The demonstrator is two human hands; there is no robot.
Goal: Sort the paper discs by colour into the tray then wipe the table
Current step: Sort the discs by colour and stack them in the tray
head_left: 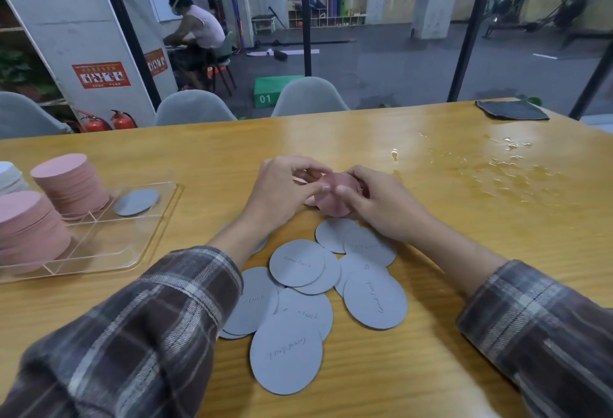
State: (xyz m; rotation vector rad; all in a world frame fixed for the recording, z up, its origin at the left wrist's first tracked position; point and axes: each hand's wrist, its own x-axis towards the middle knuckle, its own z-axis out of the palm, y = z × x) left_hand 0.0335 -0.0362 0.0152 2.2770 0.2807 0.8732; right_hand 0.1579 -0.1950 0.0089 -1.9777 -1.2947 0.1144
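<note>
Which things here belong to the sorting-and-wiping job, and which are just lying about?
Job: pink discs gripped by left hand and right hand; grey discs on table; tray with pink stacks and one grey disc; dark cloth; spilled water.
Lying about: grey chairs; fire extinguishers; green box.

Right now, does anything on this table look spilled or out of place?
Yes. Clear liquid lies in puddles and droplets on the right of the table, apart from the dark cloth at the far corner. Grey discs lie in an overlapping heap near the person, outside the tray. The left hand and right hand hold pink discs.
</note>
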